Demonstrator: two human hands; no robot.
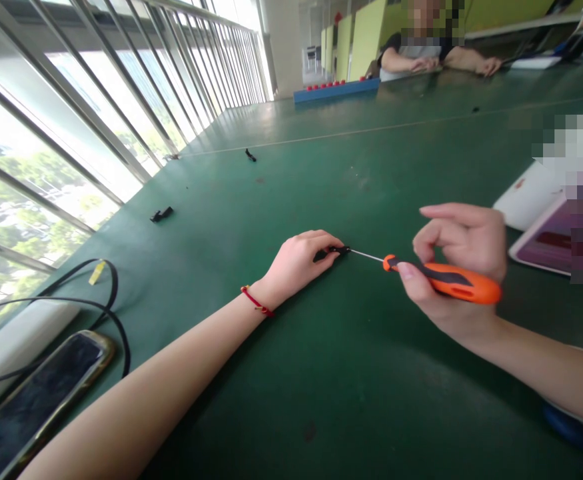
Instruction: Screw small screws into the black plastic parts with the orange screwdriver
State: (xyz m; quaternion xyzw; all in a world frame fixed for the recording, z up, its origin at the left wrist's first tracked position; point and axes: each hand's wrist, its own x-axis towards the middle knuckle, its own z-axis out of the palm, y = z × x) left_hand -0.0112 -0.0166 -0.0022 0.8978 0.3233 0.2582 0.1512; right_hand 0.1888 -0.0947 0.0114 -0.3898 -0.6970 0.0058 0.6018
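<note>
My left hand rests on the green table, its fingers closed round a small black part whose exact kind I cannot make out. In my right hand is a screwdriver with an orange and black handle, lying across the palm with the thumb against it. Its thin metal shaft points left, and the tip meets the end of the black part. The index finger of my right hand is stretched away from the handle. Most of the black part is hidden by my left fingers.
Small black pieces lie on the green table. A phone and black cable are at lower left, beside a railing. A blue rack with red knobs and a seated person are at the far side.
</note>
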